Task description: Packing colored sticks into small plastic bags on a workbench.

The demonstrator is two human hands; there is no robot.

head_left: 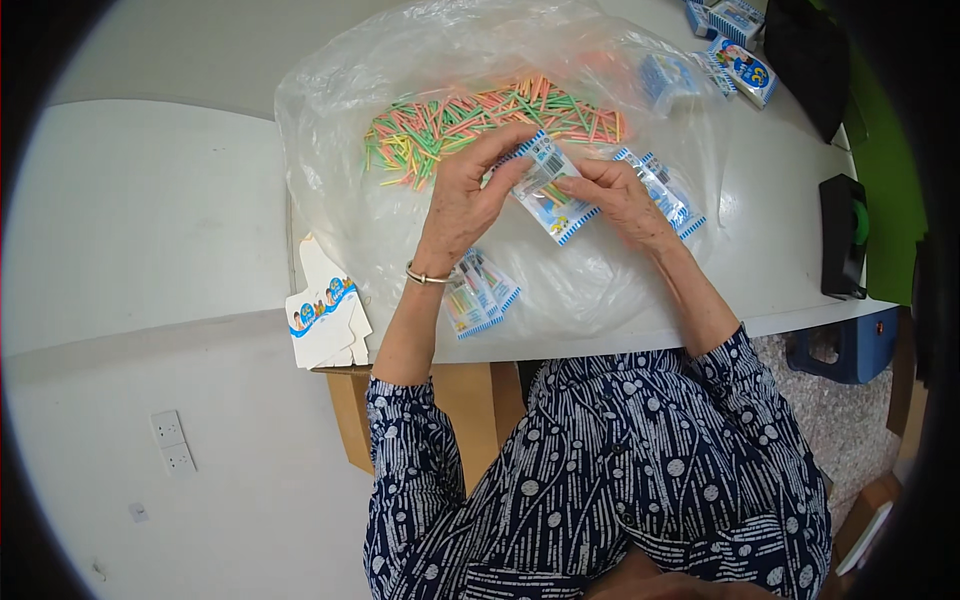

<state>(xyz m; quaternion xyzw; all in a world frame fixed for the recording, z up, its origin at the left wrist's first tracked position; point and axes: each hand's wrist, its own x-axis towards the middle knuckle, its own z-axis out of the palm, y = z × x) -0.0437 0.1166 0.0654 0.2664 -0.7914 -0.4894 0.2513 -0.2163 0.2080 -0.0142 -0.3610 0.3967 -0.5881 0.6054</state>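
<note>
Between both hands is a small blue-and-white plastic packet (556, 203) with striped ends and a clear window showing coloured sticks. My left hand (474, 185) pinches its upper left side with thumb and fingers. My right hand (622, 195) grips its right edge, thumb on the front. Beyond the hands, a heap of thin pink, green and yellow sticks (470, 125) lies on a large clear plastic bag (340, 170). More packets (480, 295) lie beneath my left forearm, and others (662, 190) sit beside my right hand, partly covered by it.
Flat white printed cartons (325, 315) lie at the table's left front corner. Small blue-and-white boxes (742, 68) and a dark bag (805, 65) are at the far right. A black tape dispenser (845, 237) stands at the right edge. Below are a cardboard box (465, 410) and a blue stool (850, 348).
</note>
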